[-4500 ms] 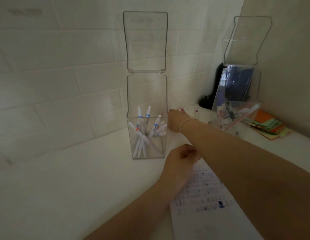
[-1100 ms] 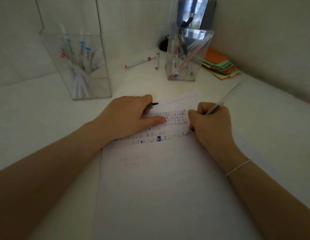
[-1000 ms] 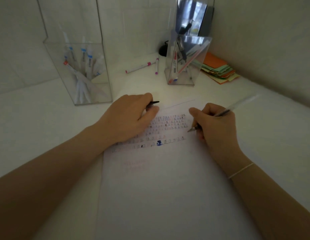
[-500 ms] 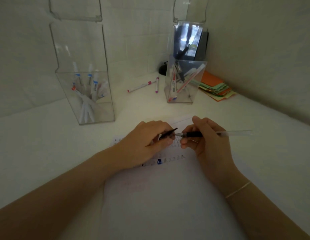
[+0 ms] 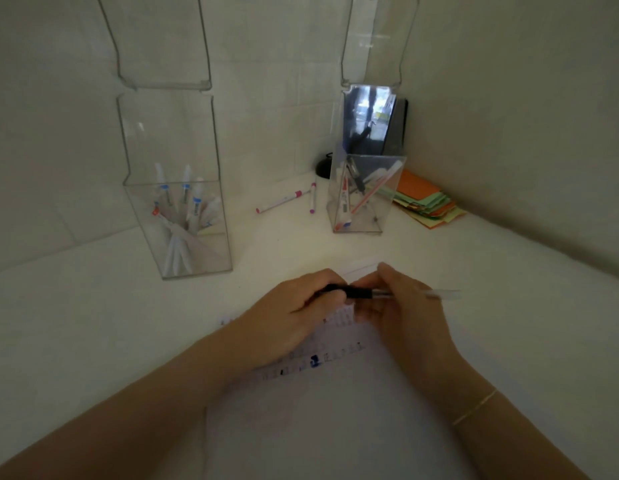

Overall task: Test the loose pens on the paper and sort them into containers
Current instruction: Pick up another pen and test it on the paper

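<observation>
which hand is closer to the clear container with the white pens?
Left. The left hand is just in front and right of the white-pen container; the right hand sits farther right, across the pen both hands hold.

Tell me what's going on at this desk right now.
A person is testing pens. Both hands hold one clear pen level above the scribbled paper: the left hand grips its black cap end, the right hand the barrel. Two pink-capped markers lie loose at the back, between the left container of white pens and the right container.
</observation>
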`<control>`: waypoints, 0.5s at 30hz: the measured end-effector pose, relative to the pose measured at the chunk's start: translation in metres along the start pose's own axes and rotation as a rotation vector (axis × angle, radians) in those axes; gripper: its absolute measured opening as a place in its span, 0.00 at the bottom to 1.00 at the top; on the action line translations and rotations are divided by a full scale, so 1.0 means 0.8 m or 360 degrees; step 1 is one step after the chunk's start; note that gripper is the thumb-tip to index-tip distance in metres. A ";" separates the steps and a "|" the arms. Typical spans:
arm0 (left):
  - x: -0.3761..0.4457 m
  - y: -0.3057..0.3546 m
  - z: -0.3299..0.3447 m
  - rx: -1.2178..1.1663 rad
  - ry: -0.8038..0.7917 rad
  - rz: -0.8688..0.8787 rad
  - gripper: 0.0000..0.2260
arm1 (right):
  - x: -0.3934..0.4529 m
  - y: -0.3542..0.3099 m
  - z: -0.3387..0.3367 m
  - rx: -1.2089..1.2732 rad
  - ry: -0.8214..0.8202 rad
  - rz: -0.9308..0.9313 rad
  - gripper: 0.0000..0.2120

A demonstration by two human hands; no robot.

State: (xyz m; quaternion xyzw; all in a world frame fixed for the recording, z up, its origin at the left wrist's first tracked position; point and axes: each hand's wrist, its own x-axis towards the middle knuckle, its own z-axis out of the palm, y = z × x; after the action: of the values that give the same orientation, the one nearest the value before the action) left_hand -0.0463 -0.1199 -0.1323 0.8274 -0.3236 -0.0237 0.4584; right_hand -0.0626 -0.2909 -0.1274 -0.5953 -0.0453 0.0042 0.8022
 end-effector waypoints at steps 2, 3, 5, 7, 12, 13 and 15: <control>0.000 0.004 -0.001 -0.0082 0.0019 -0.0088 0.09 | -0.001 0.002 0.004 -0.0228 0.0043 -0.0110 0.22; 0.000 0.006 -0.002 -0.0094 0.0011 -0.0108 0.09 | -0.002 0.002 0.005 -0.0269 0.0041 -0.0120 0.22; 0.001 0.008 -0.005 -0.0136 0.0046 -0.0118 0.10 | 0.000 -0.004 0.007 -0.0300 -0.0007 0.0005 0.23; 0.004 0.007 -0.011 -0.0179 0.0264 -0.0132 0.12 | -0.003 -0.020 0.015 -0.0493 -0.0050 0.0258 0.25; 0.010 0.003 -0.026 -0.0013 0.0699 -0.0224 0.06 | 0.010 -0.041 0.039 -0.1826 0.0214 -0.0790 0.10; 0.009 0.007 -0.025 0.0042 0.0690 -0.0211 0.06 | 0.016 -0.043 0.044 -0.2239 0.0168 -0.1116 0.16; 0.007 0.016 -0.023 0.0079 0.0697 -0.0146 0.05 | 0.032 -0.040 0.051 -0.2674 -0.0096 -0.1428 0.25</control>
State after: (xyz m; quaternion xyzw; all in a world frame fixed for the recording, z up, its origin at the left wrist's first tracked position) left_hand -0.0424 -0.1143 -0.1105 0.8377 -0.1789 0.1437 0.4956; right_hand -0.0421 -0.2597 -0.0832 -0.9039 -0.2784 -0.3226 0.0375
